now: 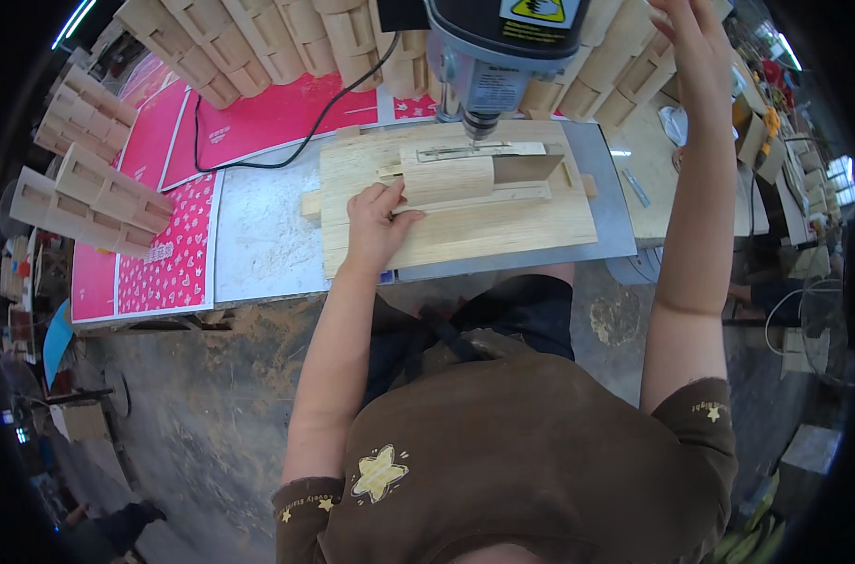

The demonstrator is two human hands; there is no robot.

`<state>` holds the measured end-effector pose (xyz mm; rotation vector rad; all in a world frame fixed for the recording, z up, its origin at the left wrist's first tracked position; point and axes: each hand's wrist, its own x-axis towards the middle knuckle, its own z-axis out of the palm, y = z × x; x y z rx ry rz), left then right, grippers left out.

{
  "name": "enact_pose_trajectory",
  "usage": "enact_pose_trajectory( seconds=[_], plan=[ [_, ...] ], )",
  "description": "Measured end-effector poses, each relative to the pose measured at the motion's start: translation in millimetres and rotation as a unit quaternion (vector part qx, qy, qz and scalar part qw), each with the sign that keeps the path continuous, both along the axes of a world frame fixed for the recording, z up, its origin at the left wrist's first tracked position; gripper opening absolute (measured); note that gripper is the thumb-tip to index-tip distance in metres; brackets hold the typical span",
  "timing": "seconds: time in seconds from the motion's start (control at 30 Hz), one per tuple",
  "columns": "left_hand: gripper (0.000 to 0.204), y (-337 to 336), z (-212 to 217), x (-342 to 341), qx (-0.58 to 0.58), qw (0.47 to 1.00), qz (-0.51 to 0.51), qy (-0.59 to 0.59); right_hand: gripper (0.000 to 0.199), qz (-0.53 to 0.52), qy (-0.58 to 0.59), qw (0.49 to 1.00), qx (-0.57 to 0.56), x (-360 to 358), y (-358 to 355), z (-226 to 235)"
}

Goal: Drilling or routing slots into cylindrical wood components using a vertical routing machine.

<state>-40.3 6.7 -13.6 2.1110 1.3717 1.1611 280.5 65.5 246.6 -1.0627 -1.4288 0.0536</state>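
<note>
A pale wooden block [449, 179] with a rounded face lies in a wooden jig [531, 226] of boards and strips. My left hand [378, 218] is closed at the block's left end, with the fingers against that end and the thumb on the near side. Over the block's far edge hangs a drill press [502, 56], its chuck [480, 124] pointing down; whether the bit touches wood cannot be made out. My right hand [692, 23] is raised beside the drill head at the upper right. Its fingers are partly cut off by the frame, so what they hold is hidden.
Tall rows of recessed wooden blocks [192, 52] stand behind, and more blocks [112, 197] stack at left on pink printed sheets [178, 230]. A black cable [300, 146] loops over the dusty metal tabletop [267, 226]. A small blue-grey tool [637, 188] lies at right.
</note>
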Motion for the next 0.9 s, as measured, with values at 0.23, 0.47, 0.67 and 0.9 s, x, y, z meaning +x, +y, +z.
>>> enact_pose_trajectory(
  seconds=[0.23, 0.47, 0.67, 0.9],
  plan=[
    [0.047, -4.5, 0.8, 0.7, -0.009, 1.0, 0.002, 0.009, 0.036, 0.106, -0.106, 0.968, -0.203, -55.7, 25.8, 7.9],
    [0.048, -5.8, 2.1, -4.9, -0.019, 0.999, 0.01, 0.024, 0.036, -0.1, -0.289, 0.948, -0.087, -61.6, -43.4, -1.7],
    [0.047, -3.7, 0.9, -2.3, -0.009, 1.0, 0.006, 0.019, 0.013, -0.054, -0.195, 0.975, -0.088, -70.6, -100.3, -66.4],
    [0.048, -4.3, 4.3, -1.2, -0.022, 0.999, 0.007, 0.024, 0.012, -0.015, -0.068, 0.998, -0.009, -75.7, -91.8, -142.4]
  ],
)
